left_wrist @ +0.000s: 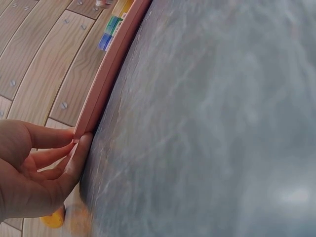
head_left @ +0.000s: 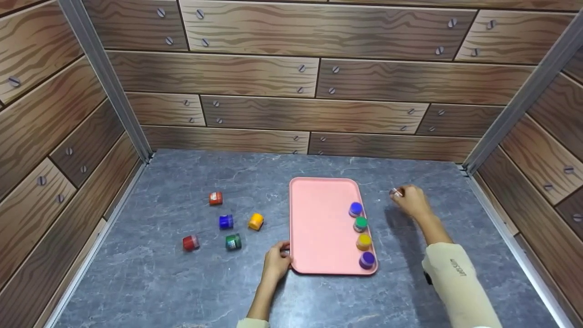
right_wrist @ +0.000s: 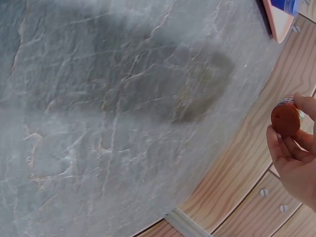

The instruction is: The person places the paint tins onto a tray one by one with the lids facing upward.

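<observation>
At the far left, wood-pattern panels (head_left: 32,136) border the bench (head_left: 136,282). Five jars are located on the left portion of the bench, separate from one another. In order from the left: a dark red jar (head_left: 190,243); an orange-red jar (head_left: 216,198), farthest back of the five; a blue jar (head_left: 226,222); a green jar (head_left: 233,242), directly in front of the blue jar; and a yellow-orange jar (head_left: 256,221), nearest the tray.

The left hand (head_left: 276,263) is clamped on the near left corner of the pink tray (head_left: 319,218), thumb and fingers on the rim. The tray lies on the bench, long sides running front to back.

Four upright jars form a row inside the tray along its right rim. From back to front, each slightly farther right: blue-lidded jar (head_left: 355,209), green-lidded jar (head_left: 360,223), yellow-lidded jar (head_left: 364,241) and purple-lidded jar (head_left: 366,260).

Right of the tray, above the bench, the right hand (head_left: 413,201) grips a red-lidded jar (right_wrist: 285,121) between thumb and fingers. The jar is tilted, lid toward the wrist camera. The hands are well apart. A pale sleeve (head_left: 460,282) with dark lettering covers the right forearm.
</observation>
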Action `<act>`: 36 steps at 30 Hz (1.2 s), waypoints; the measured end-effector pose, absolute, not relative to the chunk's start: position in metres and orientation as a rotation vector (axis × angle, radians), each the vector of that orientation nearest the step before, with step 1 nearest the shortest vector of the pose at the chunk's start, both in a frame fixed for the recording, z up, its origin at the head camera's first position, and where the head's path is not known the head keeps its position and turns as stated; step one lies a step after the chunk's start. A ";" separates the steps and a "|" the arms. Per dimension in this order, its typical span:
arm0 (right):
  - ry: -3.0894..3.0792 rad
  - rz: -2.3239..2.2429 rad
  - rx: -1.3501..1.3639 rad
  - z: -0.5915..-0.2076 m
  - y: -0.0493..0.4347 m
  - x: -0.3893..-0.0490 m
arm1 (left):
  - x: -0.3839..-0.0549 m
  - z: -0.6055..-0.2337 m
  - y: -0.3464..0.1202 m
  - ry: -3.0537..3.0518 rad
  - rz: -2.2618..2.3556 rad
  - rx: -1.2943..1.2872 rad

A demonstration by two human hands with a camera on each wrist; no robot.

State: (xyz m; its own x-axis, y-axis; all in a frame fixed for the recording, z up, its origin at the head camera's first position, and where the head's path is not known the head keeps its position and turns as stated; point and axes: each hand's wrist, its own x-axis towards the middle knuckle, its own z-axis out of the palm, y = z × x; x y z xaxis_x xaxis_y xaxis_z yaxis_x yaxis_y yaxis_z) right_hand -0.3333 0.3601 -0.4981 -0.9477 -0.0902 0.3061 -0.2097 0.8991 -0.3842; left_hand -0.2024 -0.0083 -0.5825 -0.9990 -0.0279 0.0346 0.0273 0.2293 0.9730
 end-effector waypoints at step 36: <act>-2.702 0.931 0.152 -0.508 0.281 -0.350 | -0.202 -0.582 -0.008 -2.436 -1.891 -0.001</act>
